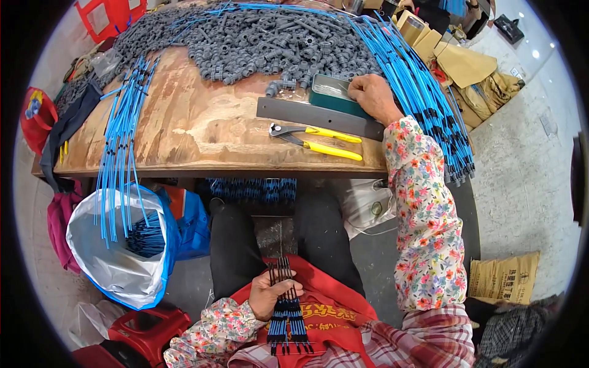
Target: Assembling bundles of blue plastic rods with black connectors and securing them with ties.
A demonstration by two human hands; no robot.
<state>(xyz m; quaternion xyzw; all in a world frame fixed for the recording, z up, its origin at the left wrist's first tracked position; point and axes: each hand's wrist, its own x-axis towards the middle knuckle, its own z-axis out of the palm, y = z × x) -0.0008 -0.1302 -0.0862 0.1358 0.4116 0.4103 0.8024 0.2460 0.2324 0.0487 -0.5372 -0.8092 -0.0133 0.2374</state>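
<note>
Over my lap, my left hand [273,296] is closed around a bundle of blue rods with black bands [288,322]. The rods lie side by side, and thin wire ends stick out near the bottom. Up on the table, my right hand [372,97] is at the right end of a small green box [334,101] that holds thin, shiny wire-like pieces. Its fingers are curled together at the box, and whatever they pinch is hidden. In front of the box lies a dark flat strip [294,111] with holes. Nearer me rest nippers with yellow handles [334,151].
A large heap of grey plastic fittings [264,43] covers the table's back. Long blue rods lie at the right edge [423,92] and the left [123,135], overhanging a white-lined blue bag [113,264]. A red stool [153,328] stands lower left; a brown paper sack [506,279] lies right.
</note>
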